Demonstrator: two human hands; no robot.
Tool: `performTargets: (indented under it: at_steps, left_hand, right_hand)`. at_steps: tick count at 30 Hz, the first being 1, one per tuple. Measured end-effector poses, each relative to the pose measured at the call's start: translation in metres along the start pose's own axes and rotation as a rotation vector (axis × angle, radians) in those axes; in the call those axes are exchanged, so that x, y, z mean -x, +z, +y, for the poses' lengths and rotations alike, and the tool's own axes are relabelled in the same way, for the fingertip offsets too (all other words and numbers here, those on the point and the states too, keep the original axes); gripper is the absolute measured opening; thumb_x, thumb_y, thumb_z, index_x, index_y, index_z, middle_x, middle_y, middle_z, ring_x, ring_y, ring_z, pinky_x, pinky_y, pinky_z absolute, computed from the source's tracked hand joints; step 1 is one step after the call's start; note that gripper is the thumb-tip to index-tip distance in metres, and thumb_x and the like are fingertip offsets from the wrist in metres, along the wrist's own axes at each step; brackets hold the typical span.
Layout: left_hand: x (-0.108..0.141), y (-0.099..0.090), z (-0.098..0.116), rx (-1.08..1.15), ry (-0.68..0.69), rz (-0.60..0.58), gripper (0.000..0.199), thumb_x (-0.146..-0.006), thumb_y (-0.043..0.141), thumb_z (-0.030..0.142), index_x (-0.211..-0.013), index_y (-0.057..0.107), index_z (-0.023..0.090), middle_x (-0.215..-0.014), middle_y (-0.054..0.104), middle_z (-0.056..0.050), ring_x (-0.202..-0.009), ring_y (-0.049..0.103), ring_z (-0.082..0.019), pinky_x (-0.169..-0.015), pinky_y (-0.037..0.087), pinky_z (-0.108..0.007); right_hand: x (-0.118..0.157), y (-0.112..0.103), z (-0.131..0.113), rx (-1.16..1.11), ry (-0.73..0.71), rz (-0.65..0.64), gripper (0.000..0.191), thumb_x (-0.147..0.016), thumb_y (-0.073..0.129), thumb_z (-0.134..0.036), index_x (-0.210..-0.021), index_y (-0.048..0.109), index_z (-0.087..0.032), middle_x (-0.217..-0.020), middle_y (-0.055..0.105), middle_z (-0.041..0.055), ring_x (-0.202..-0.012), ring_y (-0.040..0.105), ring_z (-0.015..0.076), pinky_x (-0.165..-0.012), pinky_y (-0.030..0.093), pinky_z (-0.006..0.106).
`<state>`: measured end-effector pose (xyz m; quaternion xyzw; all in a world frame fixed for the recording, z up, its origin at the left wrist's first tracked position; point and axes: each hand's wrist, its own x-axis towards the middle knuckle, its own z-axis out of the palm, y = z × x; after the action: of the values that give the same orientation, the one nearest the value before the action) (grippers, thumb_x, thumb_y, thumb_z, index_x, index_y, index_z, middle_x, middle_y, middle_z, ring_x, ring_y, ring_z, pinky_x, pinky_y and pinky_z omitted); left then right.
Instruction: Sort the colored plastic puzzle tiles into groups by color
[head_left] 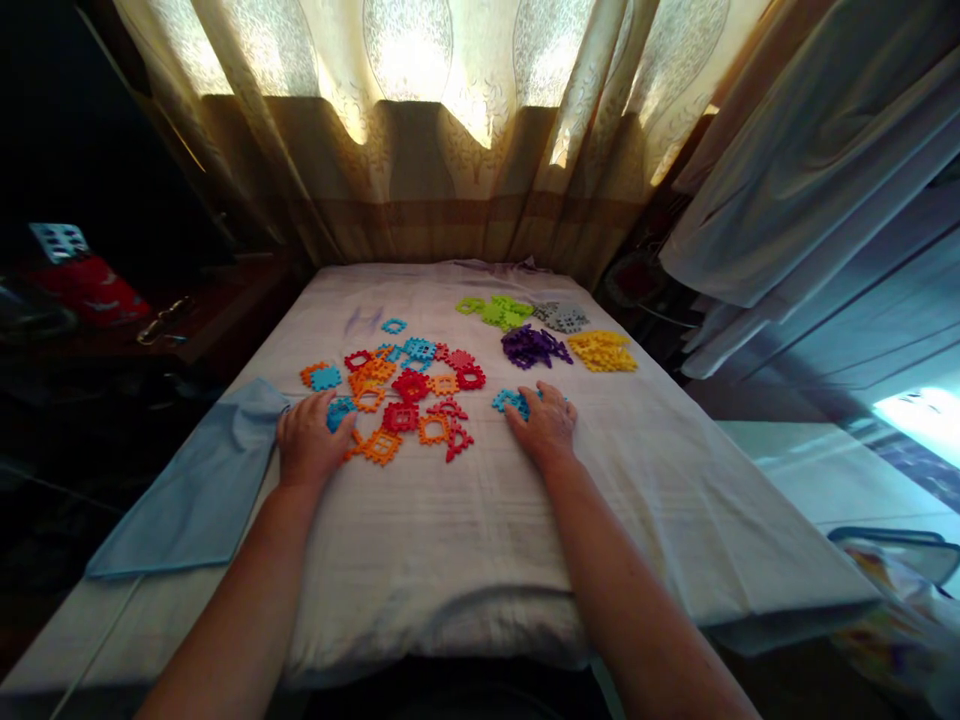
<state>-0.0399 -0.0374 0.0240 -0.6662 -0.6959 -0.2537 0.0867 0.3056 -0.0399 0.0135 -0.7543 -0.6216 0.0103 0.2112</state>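
Observation:
On the cloth-covered table lies a mixed spread of red pieces (401, 417), orange pieces (382, 446) and blue pieces (418, 350), all toothed and flat. My left hand (309, 435) is at the spread's left edge, thumb and fingers around a blue piece (340, 411). To the right, my right hand (546, 420) rests over a small group of blue pieces (510, 401), its fingers partly covering them; whether it grips one cannot be made out. Farther back are separate piles: green pieces (504, 312), grey pieces (562, 317), purple pieces (534, 346) and yellow pieces (602, 351).
A light blue cloth (195, 490) hangs over the table's left edge. Behind the table (450, 550) falls a patterned curtain (450, 180). Pale fabric (787, 180) hangs at the right. A red item (94, 290) stands on a dark surface at the left.

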Motion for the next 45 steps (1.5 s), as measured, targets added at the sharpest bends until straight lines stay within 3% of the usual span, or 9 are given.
performTargets:
  at_steps: [6, 12, 16, 19, 22, 27, 35, 40, 45]
  left_hand:
    - [0.005, 0.006, -0.015, -0.084, -0.071, -0.108, 0.047, -0.086, 0.051, 0.048, -0.121, 0.062, 0.019, -0.12, 0.067, -0.017, -0.114, 0.058, -0.037, -0.098, 0.038, -0.056]
    - [0.003, 0.001, -0.012, 0.021, -0.024, 0.061, 0.049, -0.088, 0.051, 0.051, -0.123, 0.059, 0.017, -0.114, 0.069, -0.016, -0.106, 0.062, -0.032, -0.098, 0.041, -0.047]
    - [0.009, 0.004, 0.01, 0.186, 0.216, 0.187, 0.055, -0.09, 0.051, 0.055, -0.128, 0.054, 0.016, -0.118, 0.068, -0.015, -0.11, 0.062, -0.03, -0.099, 0.044, -0.044]
    - [0.019, 0.01, 0.038, 0.262, 0.446, 0.18, 0.055, -0.09, 0.055, 0.053, -0.133, 0.05, 0.018, -0.123, 0.066, -0.014, -0.116, 0.06, -0.028, -0.104, 0.043, -0.044]
    - [0.028, 0.015, 0.061, 0.292, 0.569, 0.15, 0.06, -0.089, 0.059, 0.05, -0.138, 0.046, 0.02, -0.128, 0.064, -0.013, -0.121, 0.058, -0.027, -0.108, 0.042, -0.044]
    - [0.034, 0.016, 0.073, 0.312, 0.653, 0.085, 0.062, -0.089, 0.06, 0.047, -0.143, 0.043, 0.021, -0.131, 0.064, -0.012, -0.122, 0.058, -0.027, -0.11, 0.041, -0.046]
    - [0.035, 0.018, 0.073, 0.328, 0.706, 0.052, 0.062, -0.091, 0.058, 0.045, -0.146, 0.04, 0.023, -0.134, 0.062, -0.012, -0.126, 0.056, -0.026, -0.108, 0.044, -0.045]
    - [0.031, 0.018, 0.069, 0.305, 0.633, 0.079, 0.058, -0.092, 0.056, 0.043, -0.143, 0.043, 0.022, -0.141, 0.055, -0.013, -0.134, 0.048, -0.027, -0.113, 0.039, -0.048]
    - [0.018, 0.013, 0.037, 0.256, 0.387, 0.15, 0.036, -0.092, 0.052, 0.034, -0.125, 0.059, 0.022, -0.139, 0.057, -0.012, -0.13, 0.05, -0.028, -0.11, 0.039, -0.048]
  right_hand:
    - [0.003, 0.001, 0.0, -0.046, -0.019, 0.086, 0.041, -0.092, 0.052, -0.042, -0.125, 0.064, -0.022, -0.144, 0.052, 0.0145, -0.136, 0.039, 0.0304, -0.111, 0.022, 0.056]
    - [0.002, -0.001, 0.003, -0.146, -0.098, 0.28, 0.03, -0.09, 0.05, -0.029, -0.111, 0.07, -0.021, -0.132, 0.063, 0.0107, -0.128, 0.049, 0.026, -0.111, 0.028, 0.048]
    - [0.005, 0.004, -0.005, -0.308, -0.347, 0.401, 0.024, -0.089, 0.05, -0.024, -0.096, 0.073, -0.02, -0.103, 0.073, 0.0096, -0.102, 0.063, 0.0224, -0.098, 0.043, 0.038]
    - [0.015, 0.009, -0.022, -0.427, -0.525, 0.323, 0.023, -0.091, 0.051, -0.025, -0.095, 0.073, -0.021, -0.09, 0.075, 0.0084, -0.086, 0.067, 0.0201, -0.085, 0.05, 0.033]
    - [0.027, 0.012, -0.039, -0.555, -0.563, 0.185, 0.025, -0.092, 0.054, -0.032, -0.107, 0.071, -0.021, -0.088, 0.075, 0.0062, -0.076, 0.067, 0.0171, -0.077, 0.053, 0.029]
    - [0.033, 0.012, -0.05, -0.753, -0.482, 0.011, 0.034, -0.086, 0.063, -0.037, -0.116, 0.067, -0.023, -0.084, 0.074, 0.0019, -0.062, 0.063, 0.0124, -0.065, 0.052, 0.025]
    - [0.034, 0.016, -0.057, -0.906, -0.38, -0.109, 0.026, -0.083, 0.061, -0.035, -0.102, 0.072, -0.021, -0.072, 0.07, 0.0, -0.056, 0.058, 0.0117, -0.057, 0.048, 0.023]
    - [0.009, 0.01, -0.028, -0.799, -0.138, 0.16, 0.031, -0.081, 0.058, -0.041, -0.101, 0.07, -0.02, -0.069, 0.069, -0.0001, -0.058, 0.059, 0.0138, -0.061, 0.048, 0.026]
    - [-0.015, 0.0, 0.017, -0.515, 0.156, 0.348, 0.034, -0.08, 0.055, -0.041, -0.103, 0.069, -0.019, -0.076, 0.072, 0.0029, -0.069, 0.064, 0.0189, -0.069, 0.047, 0.03]
